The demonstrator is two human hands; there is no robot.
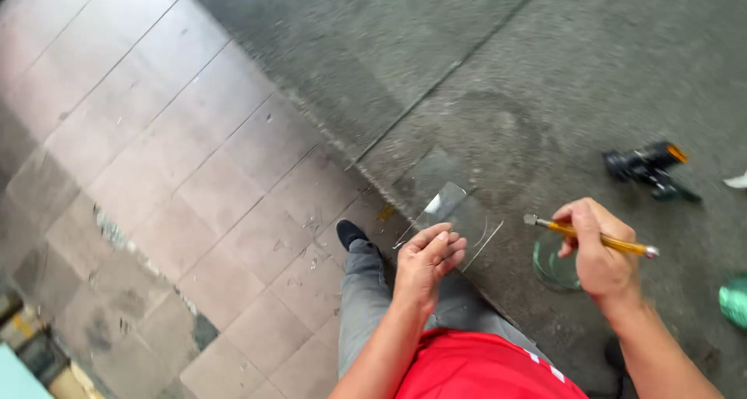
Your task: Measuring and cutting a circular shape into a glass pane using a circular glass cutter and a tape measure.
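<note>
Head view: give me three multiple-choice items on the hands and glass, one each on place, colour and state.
1. Where does the round glass disc lie?
A. under the right hand
B. on the tiled floor
C. on the shoe

2. What colour is the barrel of the glass cutter?
A. blue
B. yellow-orange
C. white

3. How does the left hand stand?
A. flat and empty
B. fingers curled at the edge of the clear glass pane
C. gripping the black tool

Answers: A, the disc shows just below that hand; B, the barrel is yellow-orange; B, fingers curl at the pane's edge.
</note>
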